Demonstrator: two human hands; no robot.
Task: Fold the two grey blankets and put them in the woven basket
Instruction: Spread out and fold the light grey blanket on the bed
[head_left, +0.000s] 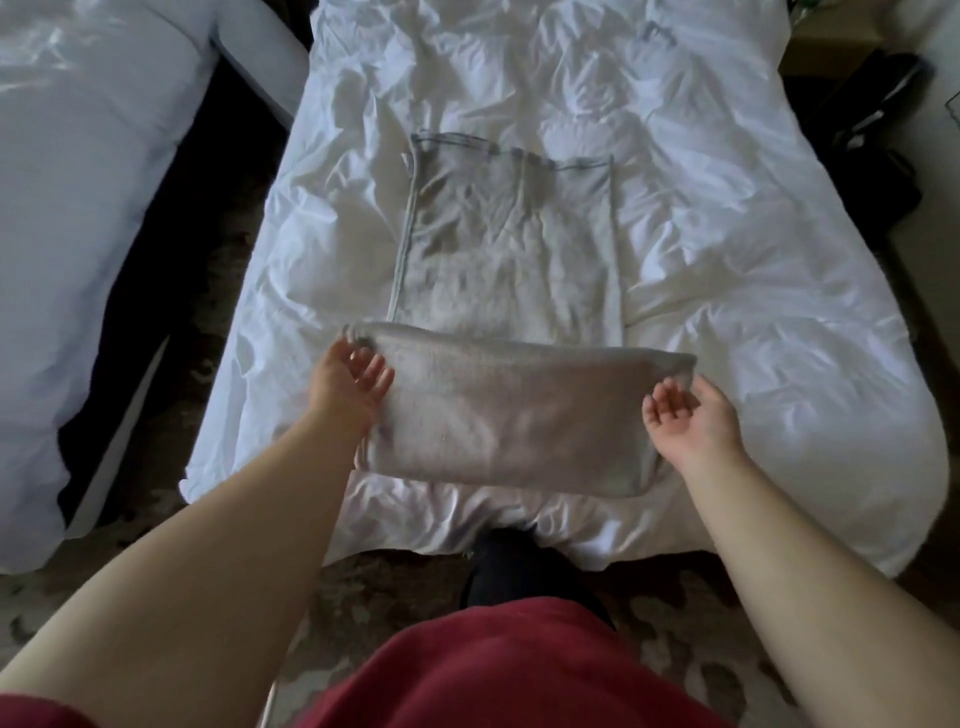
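Left hand (353, 384) and right hand (691, 421) lie palm-up, fingers relaxed, gripping nothing, at either end of the one grey blanket (509, 421), half-folded on the white bed (753, 312)

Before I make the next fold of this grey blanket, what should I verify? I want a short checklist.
1. Grey blanket lies on the white bed: ok.
2. Near end folded over: ok.
3. Left hand at the fold's left end, right hand at its right end: ok.
4. Hands gripping the fold: not ok, fingers open.
5. Woven basket within reach: cannot tell, not in view.
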